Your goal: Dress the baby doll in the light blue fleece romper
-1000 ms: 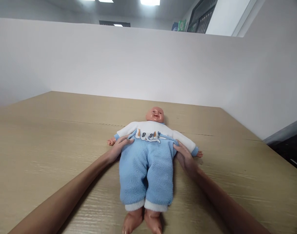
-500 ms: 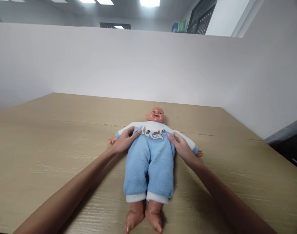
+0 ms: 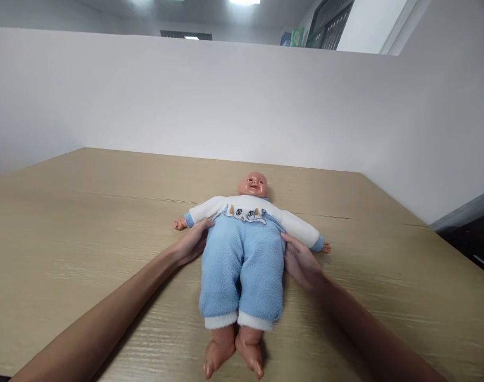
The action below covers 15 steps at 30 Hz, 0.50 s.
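text: none readable | labels, brands: none readable | numbers: none readable | signs: none readable

A: Where's the camera?
B: Head-worn, above the near side of the worktop [image 3: 86, 239]. Faces forward, tilted down.
A: Takes in?
B: Doll [image 3: 244, 244] near, mid-frame; beyond far edge, pale wall [image 3: 226, 101], strip of ceiling [image 3: 210, 13].

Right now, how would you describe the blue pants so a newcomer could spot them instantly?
On the wooden table lies a doll, face up, head toward the white wall. Its blue pants sit between the person's left hand and right hand. They are fuzzy with white cuffs, whereas the white top above has blue cuffs.
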Each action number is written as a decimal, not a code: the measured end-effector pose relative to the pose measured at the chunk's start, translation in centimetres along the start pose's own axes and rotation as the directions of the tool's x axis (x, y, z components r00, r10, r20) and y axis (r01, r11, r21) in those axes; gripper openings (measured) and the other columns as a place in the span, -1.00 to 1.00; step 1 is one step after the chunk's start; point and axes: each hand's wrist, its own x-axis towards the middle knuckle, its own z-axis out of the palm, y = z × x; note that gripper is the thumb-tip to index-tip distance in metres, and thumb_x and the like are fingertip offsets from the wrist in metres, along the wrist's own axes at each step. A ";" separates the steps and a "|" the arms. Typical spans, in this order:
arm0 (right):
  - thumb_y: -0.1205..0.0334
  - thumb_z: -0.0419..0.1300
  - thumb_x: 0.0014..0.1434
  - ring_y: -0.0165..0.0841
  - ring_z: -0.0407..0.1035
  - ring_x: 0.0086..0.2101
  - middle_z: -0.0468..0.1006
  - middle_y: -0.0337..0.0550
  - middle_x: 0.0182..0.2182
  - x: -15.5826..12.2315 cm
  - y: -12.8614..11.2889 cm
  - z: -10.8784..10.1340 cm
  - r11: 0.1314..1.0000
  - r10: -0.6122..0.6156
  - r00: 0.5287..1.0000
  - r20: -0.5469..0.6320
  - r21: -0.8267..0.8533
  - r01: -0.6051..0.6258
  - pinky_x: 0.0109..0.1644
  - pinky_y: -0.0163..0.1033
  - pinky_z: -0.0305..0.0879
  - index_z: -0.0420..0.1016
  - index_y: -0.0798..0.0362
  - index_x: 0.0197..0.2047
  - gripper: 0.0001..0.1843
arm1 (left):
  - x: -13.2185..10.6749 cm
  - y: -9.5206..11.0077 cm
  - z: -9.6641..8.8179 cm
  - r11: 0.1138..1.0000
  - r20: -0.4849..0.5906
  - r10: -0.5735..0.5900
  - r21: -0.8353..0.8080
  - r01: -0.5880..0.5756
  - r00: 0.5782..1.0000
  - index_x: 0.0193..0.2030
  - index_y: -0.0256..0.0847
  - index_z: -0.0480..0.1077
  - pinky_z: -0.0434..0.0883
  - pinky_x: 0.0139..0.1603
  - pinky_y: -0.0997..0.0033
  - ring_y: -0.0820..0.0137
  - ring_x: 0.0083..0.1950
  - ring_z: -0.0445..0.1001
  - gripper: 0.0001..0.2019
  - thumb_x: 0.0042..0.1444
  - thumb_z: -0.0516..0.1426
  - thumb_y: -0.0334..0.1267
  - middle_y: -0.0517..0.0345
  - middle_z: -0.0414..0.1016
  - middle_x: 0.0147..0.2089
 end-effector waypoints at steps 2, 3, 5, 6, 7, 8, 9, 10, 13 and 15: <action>-0.16 0.30 0.27 -0.04 0.46 0.28 0.72 -0.16 0.08 0.0 0.4 0.4 0.999 0.039 0.998 -0.044 0.012 -0.038 0.41 0.13 0.38 0.64 -0.17 0.12 -0.57 | 0.0 -0.5 0.6 0.989 -0.016 -0.088 -0.118 0.085 0.996 -0.28 -0.18 0.47 0.39 -0.20 0.36 0.34 -0.34 0.43 -0.88 0.10 0.29 -0.23 0.22 0.49 -0.37; -0.17 0.31 0.27 -0.04 0.46 0.27 0.72 -0.17 0.08 0.0 0.5 0.5 0.999 0.035 0.998 -0.057 0.013 -0.034 0.41 0.11 0.38 0.64 -0.17 0.12 -0.56 | -0.1 -0.6 0.7 0.982 -0.029 -0.117 -0.150 0.111 0.993 -0.30 -0.19 0.46 0.39 -0.24 0.38 0.37 -0.37 0.42 -0.89 0.09 0.30 -0.25 0.24 0.49 -0.39; -0.15 0.35 0.26 -0.05 0.45 0.28 0.72 -0.19 0.10 0.0 0.5 0.5 1.000 -0.008 0.999 -0.053 0.015 0.009 0.42 0.08 0.38 0.63 -0.19 0.15 -0.55 | -0.3 -0.7 0.8 0.973 -0.056 -0.155 -0.181 0.143 0.986 -0.25 -0.19 0.49 0.43 -0.24 0.38 0.36 -0.36 0.45 -0.87 0.10 0.32 -0.25 0.23 0.52 -0.36; -0.13 0.37 0.26 -0.06 0.44 0.29 0.71 -0.20 0.11 0.1 0.4 0.6 0.999 -0.036 0.999 -0.038 0.014 0.036 0.42 0.07 0.37 0.62 -0.20 0.17 -0.54 | -0.3 -0.8 0.7 0.973 -0.070 -0.162 -0.180 0.147 0.984 -0.21 -0.20 0.51 0.45 -0.21 0.37 0.34 -0.33 0.49 -0.84 0.11 0.33 -0.24 0.21 0.55 -0.34; -0.11 0.38 0.26 -0.06 0.44 0.29 0.71 -0.21 0.12 0.1 0.3 0.6 0.998 -0.064 0.998 -0.020 0.010 0.065 0.42 0.07 0.36 0.60 -0.19 0.20 -0.52 | -0.4 -0.8 0.6 0.975 -0.076 -0.161 -0.166 0.146 0.984 -0.17 -0.20 0.52 0.47 -0.19 0.36 0.31 -0.30 0.52 -0.81 0.11 0.34 -0.22 0.19 0.58 -0.31; -0.10 0.38 0.26 -0.06 0.44 0.29 0.70 -0.20 0.12 0.1 0.1 0.7 0.996 -0.090 0.996 -0.004 0.003 0.090 0.43 0.07 0.35 0.59 -0.19 0.22 -0.50 | -0.4 -0.9 0.5 0.981 -0.076 -0.147 -0.139 0.135 0.986 -0.15 -0.20 0.53 0.48 -0.18 0.34 0.28 -0.27 0.54 -0.79 0.11 0.35 -0.20 0.17 0.59 -0.30; -0.10 0.39 0.26 -0.07 0.44 0.29 0.70 -0.20 0.12 0.0 0.0 0.8 0.994 -0.109 0.994 0.008 -0.007 0.109 0.44 0.07 0.34 0.58 -0.18 0.23 -0.48 | -0.3 -0.9 0.4 0.989 -0.068 -0.119 -0.101 0.112 0.991 -0.14 -0.20 0.54 0.49 -0.17 0.32 0.26 -0.25 0.56 -0.78 0.11 0.36 -0.18 0.16 0.60 -0.30; -0.10 0.40 0.24 -0.07 0.43 0.29 0.70 -0.19 0.12 0.0 -0.2 0.9 0.992 -0.122 0.992 0.013 -0.016 0.122 0.44 0.07 0.33 0.58 -0.17 0.24 -0.47 | -0.2 -1.0 0.3 0.995 -0.055 -0.082 -0.060 0.079 0.995 -0.13 -0.20 0.55 0.49 -0.15 0.30 0.23 -0.22 0.57 -0.77 0.11 0.36 -0.16 0.15 0.61 -0.29; -0.08 0.44 0.18 -0.07 0.42 0.29 0.71 -0.21 0.11 0.1 -0.5 1.1 0.988 -0.146 0.989 -0.002 -0.041 0.146 0.46 0.05 0.28 0.60 -0.16 0.21 -0.45 | 0.3 -1.3 0.1 0.999 -0.015 0.030 0.040 -0.029 0.999 -0.06 -0.19 0.58 0.49 -0.03 0.25 0.15 -0.09 0.59 -0.69 0.14 0.35 -0.08 0.09 0.65 -0.20; -0.05 0.45 0.15 -0.07 0.42 0.29 0.71 -0.23 0.10 0.3 -0.6 1.0 0.985 -0.162 0.987 0.004 -0.059 0.162 0.45 0.04 0.27 0.62 -0.16 0.17 -0.47 | 0.7 -1.3 -0.1 0.992 0.016 0.089 0.090 -0.090 0.996 0.00 -0.19 0.58 0.47 0.07 0.23 0.14 0.00 0.58 -0.64 0.15 0.34 -0.03 0.06 0.67 -0.10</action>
